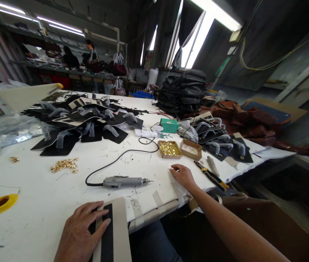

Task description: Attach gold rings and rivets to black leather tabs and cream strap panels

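My left hand (84,229) lies on a beige panel (123,225) with black strips on it, at the table's front edge. Its fingers stretch flat, with the thumb and fingertips resting on a black strip (107,236). My right hand (183,176) is low over the white table, its fingers bent and drawn together. Whatever is at those fingertips is too small to make out. Between the hands lies a grey electric screwdriver (124,181), its tip pointing right. Beyond the right hand stand a small box of gold-coloured hardware (170,148) and another small cardboard box (190,149).
Pliers (211,175) lie right of my right hand. Gold clasps (64,165) and a yellow tape roll (2,203) are at left. Black panels with wrapped handles (88,125) cover the back left; others (217,138) lie at right. A green box (169,125) stands mid-table. People are in the background.
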A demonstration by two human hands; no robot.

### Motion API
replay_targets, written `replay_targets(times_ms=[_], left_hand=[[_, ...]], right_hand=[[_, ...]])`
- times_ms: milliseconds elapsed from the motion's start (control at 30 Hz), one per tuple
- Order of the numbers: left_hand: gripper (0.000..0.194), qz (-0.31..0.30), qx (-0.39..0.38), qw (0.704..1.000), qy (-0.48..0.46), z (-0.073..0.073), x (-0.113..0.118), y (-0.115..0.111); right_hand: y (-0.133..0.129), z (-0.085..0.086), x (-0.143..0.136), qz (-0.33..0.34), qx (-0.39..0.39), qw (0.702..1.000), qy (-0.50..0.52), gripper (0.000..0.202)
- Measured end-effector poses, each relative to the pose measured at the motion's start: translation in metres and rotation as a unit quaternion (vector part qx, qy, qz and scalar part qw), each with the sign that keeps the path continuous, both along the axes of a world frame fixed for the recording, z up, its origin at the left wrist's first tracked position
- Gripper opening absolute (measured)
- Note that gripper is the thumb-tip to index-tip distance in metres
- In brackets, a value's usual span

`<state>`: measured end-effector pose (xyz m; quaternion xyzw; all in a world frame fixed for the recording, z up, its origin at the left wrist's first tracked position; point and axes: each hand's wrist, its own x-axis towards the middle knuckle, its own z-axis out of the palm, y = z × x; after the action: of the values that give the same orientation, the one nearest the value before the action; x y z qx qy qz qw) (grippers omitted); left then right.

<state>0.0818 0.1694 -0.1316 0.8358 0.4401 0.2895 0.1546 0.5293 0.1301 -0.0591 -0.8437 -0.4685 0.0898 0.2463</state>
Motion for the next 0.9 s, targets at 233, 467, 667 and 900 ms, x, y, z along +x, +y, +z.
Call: replay_targets(times_ms=[233, 467, 667, 900], left_hand=[[0.019, -0.001, -0.011, 1.000, -0.010, 0.013, 0.003, -0.003], [0.018, 0.021, -0.064, 0.998, -0.020, 0.043, 0.008, -0.010], [0.022, 0.034, -0.077, 0.996, -0.021, 0.043, 0.007, -0.011], [0.022, 0.029, -0.079, 0.996, -0.028, 0.046, 0.005, -0.012]], right_hand=[[0.015, -0.004, 0.007, 0.031, -0.069, 0.996, -0.043, 0.025], [0.035, 0.000, 0.020, 0.068, -0.154, 0.983, -0.075, 0.025], [0.042, 0.001, 0.010, 0.083, -0.202, 0.961, -0.172, 0.034], [0.039, -0.006, 0.002, 0.068, -0.183, 0.956, -0.221, 0.037]])
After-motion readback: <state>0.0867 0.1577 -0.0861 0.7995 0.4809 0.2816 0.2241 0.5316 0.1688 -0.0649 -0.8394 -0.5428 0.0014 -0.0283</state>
